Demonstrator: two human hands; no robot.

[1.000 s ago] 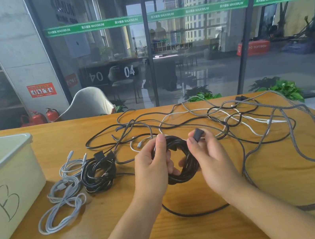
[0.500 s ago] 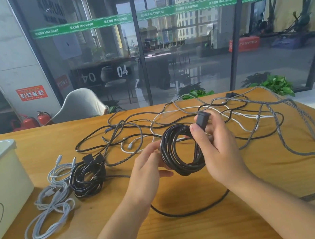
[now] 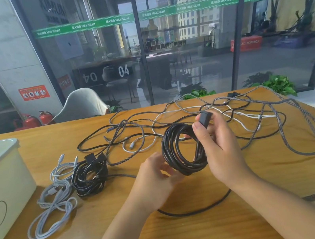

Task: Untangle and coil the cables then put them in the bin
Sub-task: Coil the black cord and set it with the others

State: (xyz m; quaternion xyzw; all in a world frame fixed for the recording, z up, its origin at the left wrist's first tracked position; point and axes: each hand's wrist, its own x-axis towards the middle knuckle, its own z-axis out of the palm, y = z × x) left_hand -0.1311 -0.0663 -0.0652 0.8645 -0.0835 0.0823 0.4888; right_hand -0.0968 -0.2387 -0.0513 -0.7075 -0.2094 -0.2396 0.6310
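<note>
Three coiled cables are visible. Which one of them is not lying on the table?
The black coiled cable held up by the right hand. The other black coil and the grey-white coil lie on the wooden table.

A wooden table [image 3: 223, 229] carries everything; at its left edge stands a pale bin [image 3: 1, 187] marked "B"; just beside it lie a loose grey-white cable bundle [image 3: 50, 206] and a black coiled bundle [image 3: 90, 176] — touching each other; across the far side sprawls a tangle of cables [image 3: 235, 114] — black, white and braided grey.
</note>
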